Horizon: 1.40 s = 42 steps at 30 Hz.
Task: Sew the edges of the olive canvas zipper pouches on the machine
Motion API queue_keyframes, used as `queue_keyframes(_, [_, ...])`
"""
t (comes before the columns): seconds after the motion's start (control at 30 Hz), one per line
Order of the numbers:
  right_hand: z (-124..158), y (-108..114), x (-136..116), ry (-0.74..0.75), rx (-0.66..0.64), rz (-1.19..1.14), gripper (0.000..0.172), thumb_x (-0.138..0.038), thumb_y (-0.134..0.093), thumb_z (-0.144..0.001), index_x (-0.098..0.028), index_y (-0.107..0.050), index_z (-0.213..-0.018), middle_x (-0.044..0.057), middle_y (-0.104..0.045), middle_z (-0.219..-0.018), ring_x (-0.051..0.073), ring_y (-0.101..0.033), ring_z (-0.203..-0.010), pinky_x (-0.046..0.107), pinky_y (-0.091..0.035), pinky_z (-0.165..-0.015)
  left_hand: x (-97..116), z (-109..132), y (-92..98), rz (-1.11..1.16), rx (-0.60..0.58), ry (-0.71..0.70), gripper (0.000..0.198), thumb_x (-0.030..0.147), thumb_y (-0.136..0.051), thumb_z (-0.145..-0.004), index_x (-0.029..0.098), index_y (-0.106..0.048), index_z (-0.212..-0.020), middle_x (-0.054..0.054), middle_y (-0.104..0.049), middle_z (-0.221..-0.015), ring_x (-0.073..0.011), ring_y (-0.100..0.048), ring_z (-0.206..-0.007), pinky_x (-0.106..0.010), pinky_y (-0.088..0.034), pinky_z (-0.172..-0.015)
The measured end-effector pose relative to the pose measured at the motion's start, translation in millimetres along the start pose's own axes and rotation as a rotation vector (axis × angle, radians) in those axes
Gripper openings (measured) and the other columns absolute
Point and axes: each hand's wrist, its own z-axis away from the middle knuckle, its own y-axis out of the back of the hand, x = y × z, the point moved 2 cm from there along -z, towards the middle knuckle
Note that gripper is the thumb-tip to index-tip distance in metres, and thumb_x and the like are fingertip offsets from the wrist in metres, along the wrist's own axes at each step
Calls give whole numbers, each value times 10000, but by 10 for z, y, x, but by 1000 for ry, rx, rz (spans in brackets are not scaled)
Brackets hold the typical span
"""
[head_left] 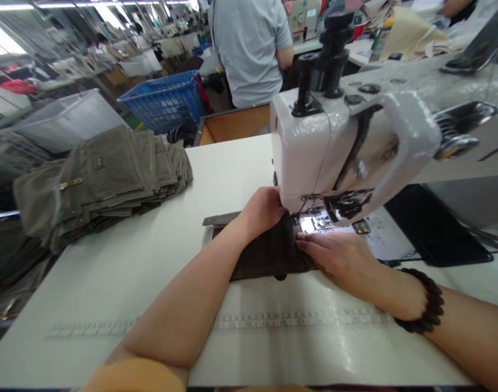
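A dark brown-grey fabric piece (260, 256) lies on the white table under the head of a sewing machine (301, 147). My left hand (265, 209) is closed on the fabric's far side, close to the needle area; its fingertips are partly hidden behind the machine head. On the near right edge of the fabric rests my right hand (334, 253), fingers pressed together and touching the cloth beside the shiny needle plate (308, 224). A dark bead bracelet (424, 302) circles my right wrist.
A stack of olive fabric pieces (110, 179) with zippers sits on the left. Printed ruler markings (273, 322) run along the front. A black phone-like slab (436, 226) and scissors (491, 237) lie right. Behind are a blue basket (163, 100) and a person (251, 49).
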Motion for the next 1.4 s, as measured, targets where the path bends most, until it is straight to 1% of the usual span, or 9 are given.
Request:
queue_keyframes(0.3, [-31,-39,-9,-47,-27,-2,237,-65,-496,-755,-141,-610,-949,49,-649,-894,139,-578,-624,238,-345,-449,-90,-62,-110,-62,-41,17,218,120,-446,-788,152,-649,-863,-66,-665,-859,-203,-606,-826,-265,-479,-706])
queue_keyframes(0.43, [-16,40,92,-88,-145,-123,283,-69,-477,-787,-155,-589,-1032,65,-628,-970,149,-593,-744,243,-433,-589,-63,-21,-48,-116,-55,15,234,117,-414,-820,136,-636,-891,-82,-644,-908,-206,-587,-878,-277,-471,-750])
queue_keyframes(0.6, [97,367,483,-73,-437,-302,365,-228,-683,-669,-222,-601,-1024,64,-575,-947,197,-549,-843,294,-426,-689,245,343,189,-307,-84,-78,227,203,-464,-852,96,-595,-1003,-107,-600,-1042,-229,-521,-1019,-342,-426,-891])
queue_keyframes(0.7, [120,427,603,-31,-485,-301,151,-220,-699,-648,-191,-618,-772,43,-546,-846,190,-520,-802,284,-389,-651,503,624,207,-300,-126,-247,417,395,-570,-783,68,-577,-1040,-117,-597,-1058,-230,-535,-982,-346,-453,-879])
queue_keyframes(0.8, [53,317,531,-96,-365,-199,145,-292,-672,-691,-171,-593,-678,46,-540,-758,195,-498,-756,295,-361,-638,630,797,124,-264,-65,-347,412,369,-616,-751,57,-579,-1018,-111,-616,-1005,-224,-560,-921,-342,-492,-822])
queue_keyframes(0.97, [-39,108,331,-313,-47,135,193,-336,-620,-737,-161,-595,-661,58,-532,-634,221,-478,-701,323,-332,-631,564,845,47,-15,86,-281,224,186,-457,-840,74,-602,-968,-101,-640,-948,-186,-595,-859,-316,-510,-778])
queue_keyframes(1.17, [91,172,152,191,115,118,192,-225,-428,-878,-123,-589,-902,68,-566,-765,176,-464,-715,294,-316,-611,458,733,154,341,16,-66,182,144,-457,-838,115,-636,-854,-48,-660,-842,-137,-615,-776,-244,-498,-693])
queue_keyframes(1.27, [111,213,45,315,151,93,202,-105,-384,-876,-113,-585,-860,46,-546,-720,150,-444,-675,292,-303,-594,466,699,184,361,19,4,212,157,-434,-853,118,-630,-781,-37,-646,-767,-130,-600,-705,-239,-486,-636])
queue_keyframes(1.4, [102,179,-54,361,130,78,282,-91,-359,-877,-123,-568,-689,20,-479,-621,133,-377,-578,299,-255,-542,554,747,130,235,159,-150,184,122,-437,-829,99,-620,-827,-71,-642,-838,-152,-590,-794,-276,-491,-726])
